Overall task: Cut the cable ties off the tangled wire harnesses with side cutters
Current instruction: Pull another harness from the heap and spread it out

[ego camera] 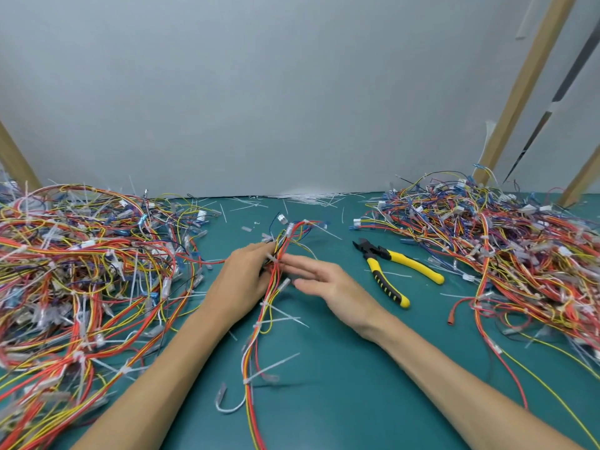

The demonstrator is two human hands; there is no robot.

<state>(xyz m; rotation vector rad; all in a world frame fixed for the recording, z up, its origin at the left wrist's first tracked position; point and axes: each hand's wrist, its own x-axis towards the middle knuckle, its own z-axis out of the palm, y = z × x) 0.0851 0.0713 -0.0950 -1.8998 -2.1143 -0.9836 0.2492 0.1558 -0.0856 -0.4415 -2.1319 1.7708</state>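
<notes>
Teal matting covers the bench, which ends at a plain pale grey wall; slanted wooden struts lean against that wall at the far right. On the left of the mat lies a big tangled heap of red, yellow and blue wires; a similar heap fills the right side; a scatter of loose white plastic strips lies along the far edge between them.

Both bare forearms reach in from the near edge and meet at the middle of the mat. A single wire harness of red, yellow and white leads runs from the near edge away to the far middle; several white cable ties are fastened round it, their tails sticking out to the right. The left hand lies palm-in on the left of this bundle, its fingers curled round the wires in a grip. The right hand is flat and relaxed, holding nothing; its straight fingers point left, with the tips at the bundle just beside the left hand's fingers.

Yellow-and-black-handled side cutters lie on the mat just right of the right hand, untouched, handles spread and pointing near-right.
</notes>
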